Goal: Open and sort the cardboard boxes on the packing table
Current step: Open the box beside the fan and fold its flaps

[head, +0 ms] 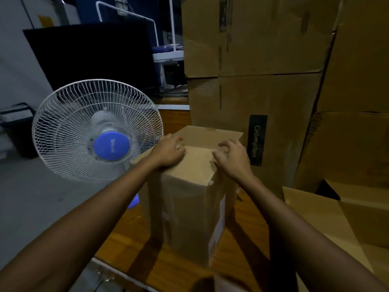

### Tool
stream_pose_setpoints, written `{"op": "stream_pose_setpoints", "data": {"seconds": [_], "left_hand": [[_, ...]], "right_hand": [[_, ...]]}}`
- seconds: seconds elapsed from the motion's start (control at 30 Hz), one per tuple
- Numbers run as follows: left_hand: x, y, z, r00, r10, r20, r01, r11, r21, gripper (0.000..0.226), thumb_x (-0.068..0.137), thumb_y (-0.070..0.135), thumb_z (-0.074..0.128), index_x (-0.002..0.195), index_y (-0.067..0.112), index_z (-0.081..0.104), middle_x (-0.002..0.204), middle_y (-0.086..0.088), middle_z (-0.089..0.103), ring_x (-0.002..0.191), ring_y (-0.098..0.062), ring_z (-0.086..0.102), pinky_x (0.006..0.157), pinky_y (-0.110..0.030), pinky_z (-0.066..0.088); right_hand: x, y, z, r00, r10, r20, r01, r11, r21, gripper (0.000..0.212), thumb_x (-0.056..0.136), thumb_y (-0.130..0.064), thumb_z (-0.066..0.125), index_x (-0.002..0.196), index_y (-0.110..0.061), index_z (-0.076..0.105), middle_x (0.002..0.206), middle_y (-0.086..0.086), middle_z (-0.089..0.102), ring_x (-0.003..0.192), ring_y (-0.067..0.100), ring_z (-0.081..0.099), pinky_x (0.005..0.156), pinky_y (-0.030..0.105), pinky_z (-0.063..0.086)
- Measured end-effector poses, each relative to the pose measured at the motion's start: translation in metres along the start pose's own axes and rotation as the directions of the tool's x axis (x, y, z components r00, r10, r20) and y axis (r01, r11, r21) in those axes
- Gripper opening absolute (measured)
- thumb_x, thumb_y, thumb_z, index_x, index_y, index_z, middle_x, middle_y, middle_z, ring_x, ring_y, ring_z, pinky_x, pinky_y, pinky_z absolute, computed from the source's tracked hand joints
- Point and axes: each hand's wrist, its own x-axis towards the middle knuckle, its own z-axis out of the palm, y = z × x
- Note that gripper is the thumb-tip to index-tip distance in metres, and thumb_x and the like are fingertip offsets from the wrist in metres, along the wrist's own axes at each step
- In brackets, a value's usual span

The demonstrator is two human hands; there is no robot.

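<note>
The left grip curls its fingers over the top flaps of the tall plain brown cardboard box. The right grip pinches the same flaps with bent fingers. The box stands upright on the wooden bench. Left of the box is a white wire-caged fan with a blue hub, and behind the box are stacked large brown cartons.

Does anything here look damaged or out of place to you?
Yes. The big stacked boxes at the back look battered: the top box is creased, and its right edge is ragged and crumpled. The small box under the left hand and right hand looks intact, with its far flap raised.
</note>
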Motion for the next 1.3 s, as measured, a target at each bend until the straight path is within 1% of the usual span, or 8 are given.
{"op": "stream_pose_setpoints", "data": {"seconds": [0.23,0.43,0.67,0.9,0.97,1.1,1.17,1.3], "left_hand": [[0.043,-0.045,0.001,0.978,-0.145,0.148,0.147,0.989,-0.003,0.064,0.099,0.055,0.041,0.145,0.010,0.041,0.142,-0.018,0.049,0.127,-0.034,0.049,0.101,-0.044,0.041],[0.045,-0.059,-0.010,0.926,-0.152,0.345,0.237,0.947,-0.219,0.064,0.095,0.057,0.050,0.142,0.016,0.038,0.134,-0.006,0.054,0.113,-0.029,0.056,0.095,-0.042,0.045],[0.013,-0.066,-0.015,0.867,-0.033,0.497,0.335,0.776,-0.534,0.031,0.097,0.039,0.057,0.121,0.018,0.056,0.105,-0.006,0.067,0.094,-0.024,0.066,0.080,-0.036,0.053],[-0.018,-0.069,-0.017,0.907,0.070,0.415,0.279,0.637,-0.718,0.062,0.091,0.057,0.057,0.136,0.014,0.052,0.124,-0.005,0.063,0.107,-0.022,0.063,0.083,-0.032,0.052],[-0.027,-0.070,-0.018,0.922,0.091,0.376,0.251,0.597,-0.762,0.093,0.075,0.077,0.059,0.145,0.018,0.045,0.141,-0.004,0.053,0.126,-0.025,0.053,0.104,-0.043,0.044],[-0.050,-0.073,-0.020,0.980,0.070,0.189,0.146,0.395,-0.907,0.082,0.081,0.075,0.053,0.141,0.020,0.050,0.135,-0.005,0.059,0.122,-0.026,0.058,0.102,-0.051,0.047],[-0.064,-0.075,-0.012,0.992,0.057,0.112,0.089,0.316,-0.945,0.098,0.070,0.082,0.059,0.144,0.020,0.046,0.136,-0.007,0.059,0.122,-0.026,0.059,0.101,-0.052,0.049],[-0.094,-0.083,0.021,0.997,-0.071,0.026,0.039,0.188,-0.981,0.072,0.086,0.071,0.050,0.138,0.022,0.053,0.133,-0.003,0.063,0.122,-0.021,0.060,0.104,-0.049,0.046]], "right_hand": [[0.004,0.010,0.026,0.955,0.184,0.232,-0.254,0.911,0.324,0.065,0.099,-0.033,0.054,0.157,-0.030,0.026,0.166,0.010,-0.015,0.152,0.039,0.006,0.121,0.055,0.023],[-0.007,0.008,0.037,0.927,0.322,0.191,-0.369,0.694,0.619,0.090,0.082,-0.035,0.062,0.156,-0.042,0.012,0.160,0.007,0.025,0.138,0.033,0.039,0.111,0.056,0.039],[-0.051,0.006,0.030,0.851,0.431,0.300,-0.487,0.435,0.758,0.047,0.094,-0.032,0.059,0.134,-0.020,0.038,0.124,0.017,0.058,0.106,0.031,0.064,0.077,0.043,0.056],[-0.090,-0.018,0.011,0.895,0.386,0.225,-0.403,0.479,0.780,0.061,0.086,-0.036,0.062,0.139,-0.016,0.038,0.130,0.021,0.056,0.106,0.032,0.064,0.075,0.040,0.055],[-0.102,-0.026,0.004,0.925,0.345,0.161,-0.345,0.583,0.735,0.056,0.089,-0.035,0.058,0.137,-0.015,0.038,0.128,0.018,0.056,0.104,0.028,0.062,0.076,0.036,0.053],[-0.120,-0.045,-0.009,0.974,0.226,0.032,-0.199,0.775,0.600,0.040,0.097,-0.029,0.048,0.134,-0.017,0.036,0.118,0.005,0.053,0.098,0.017,0.057,0.069,0.019,0.049],[-0.127,-0.047,-0.010,0.982,0.187,-0.018,-0.145,0.816,0.560,0.056,0.089,-0.034,0.050,0.141,-0.025,0.032,0.123,0.001,0.054,0.106,0.019,0.058,0.076,0.025,0.050],[-0.150,-0.037,0.000,0.989,0.122,-0.082,-0.071,0.886,0.458,0.080,0.089,-0.049,0.059,0.154,-0.048,0.012,0.151,-0.004,0.042,0.130,0.024,0.051,0.098,0.052,0.050]]}}
